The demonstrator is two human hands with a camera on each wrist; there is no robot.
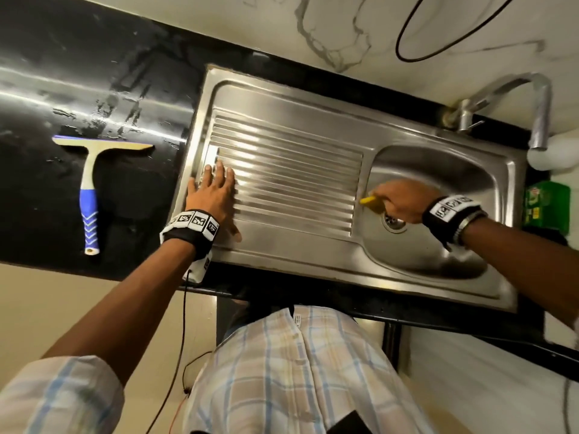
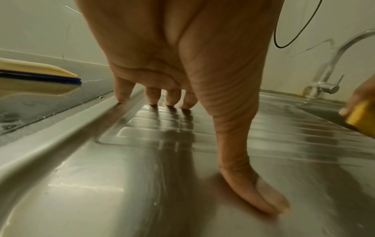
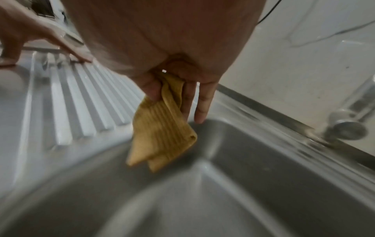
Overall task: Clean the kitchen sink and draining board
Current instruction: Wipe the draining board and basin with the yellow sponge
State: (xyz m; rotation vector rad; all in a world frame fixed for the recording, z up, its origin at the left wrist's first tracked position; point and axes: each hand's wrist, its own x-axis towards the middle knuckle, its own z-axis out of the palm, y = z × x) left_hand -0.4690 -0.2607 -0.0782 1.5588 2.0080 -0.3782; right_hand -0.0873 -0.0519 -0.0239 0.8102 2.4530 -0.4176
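Note:
A stainless steel sink (image 1: 438,252) with a ribbed draining board (image 1: 288,170) is set into a black counter. My left hand (image 1: 213,192) lies flat on the board's left end, fingers straight, fingertips (image 2: 172,102) touching the ribs. My right hand (image 1: 404,198) hangs over the left side of the basin (image 3: 223,192) and pinches a folded yellow cloth (image 3: 162,133), which dangles above the basin by the board's edge. In the head view only a tip of the cloth (image 1: 367,200) shows. The drain (image 1: 393,221) lies just under the right hand.
A squeegee (image 1: 91,186) with a blue handle lies on the wet black counter (image 1: 47,89) left of the sink. The tap (image 1: 513,101) arches over the basin's far right corner. A green container (image 1: 546,205) stands at the right. A black cable (image 1: 438,42) loops on the wall.

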